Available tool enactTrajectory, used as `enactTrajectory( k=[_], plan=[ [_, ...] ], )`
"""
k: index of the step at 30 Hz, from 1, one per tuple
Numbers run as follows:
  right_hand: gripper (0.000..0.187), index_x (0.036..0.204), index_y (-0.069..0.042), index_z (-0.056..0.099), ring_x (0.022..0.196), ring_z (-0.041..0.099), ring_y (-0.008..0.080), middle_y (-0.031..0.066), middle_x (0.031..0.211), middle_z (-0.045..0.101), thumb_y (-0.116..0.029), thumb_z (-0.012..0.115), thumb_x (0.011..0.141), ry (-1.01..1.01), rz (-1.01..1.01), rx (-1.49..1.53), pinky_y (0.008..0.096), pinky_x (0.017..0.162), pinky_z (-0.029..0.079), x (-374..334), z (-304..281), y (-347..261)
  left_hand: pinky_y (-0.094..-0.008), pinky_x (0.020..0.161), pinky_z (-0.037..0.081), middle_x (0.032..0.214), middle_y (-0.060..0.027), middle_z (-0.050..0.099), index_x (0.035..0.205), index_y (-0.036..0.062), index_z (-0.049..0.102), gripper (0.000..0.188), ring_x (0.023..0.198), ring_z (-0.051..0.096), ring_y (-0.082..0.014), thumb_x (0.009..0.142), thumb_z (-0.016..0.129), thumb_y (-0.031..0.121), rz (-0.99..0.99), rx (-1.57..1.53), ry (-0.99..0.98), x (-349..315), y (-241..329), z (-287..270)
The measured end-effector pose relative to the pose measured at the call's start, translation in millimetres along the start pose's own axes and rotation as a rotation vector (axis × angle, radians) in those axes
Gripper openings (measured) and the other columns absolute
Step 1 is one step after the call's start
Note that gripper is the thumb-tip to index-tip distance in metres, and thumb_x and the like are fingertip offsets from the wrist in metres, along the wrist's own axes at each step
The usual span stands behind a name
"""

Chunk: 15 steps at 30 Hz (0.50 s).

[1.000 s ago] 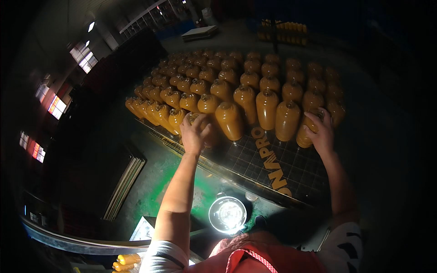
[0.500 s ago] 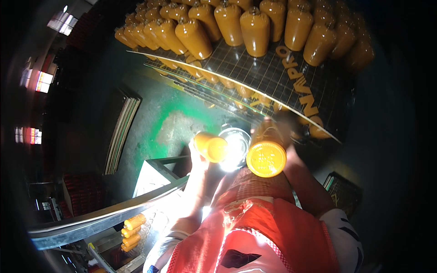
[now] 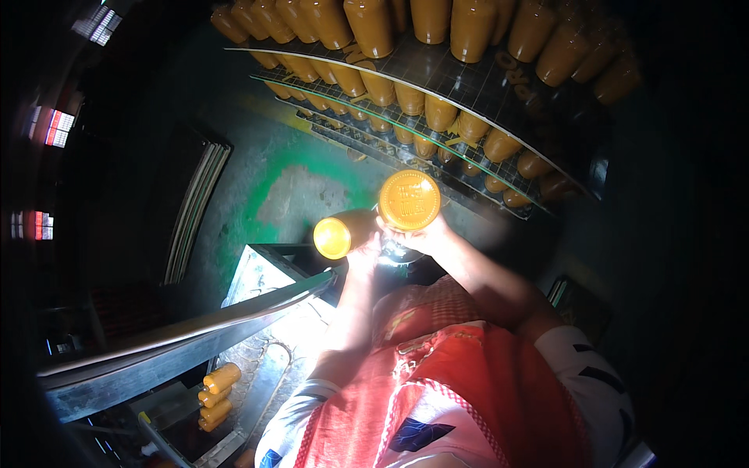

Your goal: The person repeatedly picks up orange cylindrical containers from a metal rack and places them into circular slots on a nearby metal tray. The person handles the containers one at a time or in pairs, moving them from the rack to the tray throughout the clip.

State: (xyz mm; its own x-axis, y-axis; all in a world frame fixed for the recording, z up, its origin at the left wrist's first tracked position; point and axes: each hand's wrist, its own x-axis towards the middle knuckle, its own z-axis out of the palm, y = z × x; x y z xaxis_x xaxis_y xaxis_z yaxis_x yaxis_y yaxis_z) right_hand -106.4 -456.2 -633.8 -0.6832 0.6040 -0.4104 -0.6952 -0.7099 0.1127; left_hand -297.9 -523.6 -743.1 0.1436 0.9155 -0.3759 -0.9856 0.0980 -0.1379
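- Fingers of my left hand curl around one yellow bottle.
- My right hand wraps its fingers around a second bottle, just right.
- I see more bottles on a far board.

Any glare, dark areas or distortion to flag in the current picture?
In the head view, glare whitens the metal surface beside the left sleeve; corners are near black; the upper board curves at its edge; the bottle in the right hand is brightly lit.
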Motion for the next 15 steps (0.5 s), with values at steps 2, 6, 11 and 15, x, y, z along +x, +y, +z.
enactTrajectory(
  k=[2,6,11,15],
  plan=[
    [0.043,0.121,-0.009,0.060,0.106,0.064,0.0291,0.0125,0.118,0.067,-0.041,0.041,0.101,0.055,-0.034,-0.002,0.0465,0.088,0.053,-16.6,17.2,7.7,-0.0601,0.090,0.055,0.127,-0.0157,0.060,0.129,0.0051,0.055,0.049,0.117,0.059,-0.0379,0.096,0.053,0.042,-0.074,-0.141,-0.097,-5.4,-0.2,-11.4],
    [0.044,0.117,-0.005,0.063,0.101,0.066,0.0380,0.0204,0.110,0.067,-0.043,0.048,0.099,-0.050,0.012,-0.028,0.0479,0.076,0.060,-44.0,-2.3,8.8,-0.0605,0.091,0.055,0.133,-0.0194,0.057,0.130,0.0039,0.053,0.053,0.120,0.058,-0.0397,0.096,0.051,0.045,0.038,-0.126,-0.104,-14.6,-11.2,-53.0],
    [0.044,0.121,-0.009,0.062,0.102,0.064,0.0425,0.0224,0.119,0.063,-0.045,0.048,0.100,-0.309,0.116,-0.070,0.0465,0.077,0.062,-94.3,-76.7,-1.0,-0.0567,0.095,0.051,0.118,-0.0207,0.061,0.117,0.0008,0.056,0.044,0.106,0.060,-0.0371,0.098,0.047,0.040,0.056,-0.191,-0.148,-71.1,-81.7,-17.9],
    [0.037,0.127,-0.029,0.065,0.119,0.056,0.0442,0.0201,0.132,0.060,-0.048,0.052,0.097,-0.164,0.174,0.129,0.0582,0.084,0.057,-194.2,-169.1,-13.6,-0.0550,0.087,0.054,0.101,-0.0180,0.070,0.100,0.0051,0.067,0.042,0.092,0.066,-0.0372,0.096,0.057,0.045,0.132,0.066,0.082,-171.5,-126.0,1.1]
  ],
)
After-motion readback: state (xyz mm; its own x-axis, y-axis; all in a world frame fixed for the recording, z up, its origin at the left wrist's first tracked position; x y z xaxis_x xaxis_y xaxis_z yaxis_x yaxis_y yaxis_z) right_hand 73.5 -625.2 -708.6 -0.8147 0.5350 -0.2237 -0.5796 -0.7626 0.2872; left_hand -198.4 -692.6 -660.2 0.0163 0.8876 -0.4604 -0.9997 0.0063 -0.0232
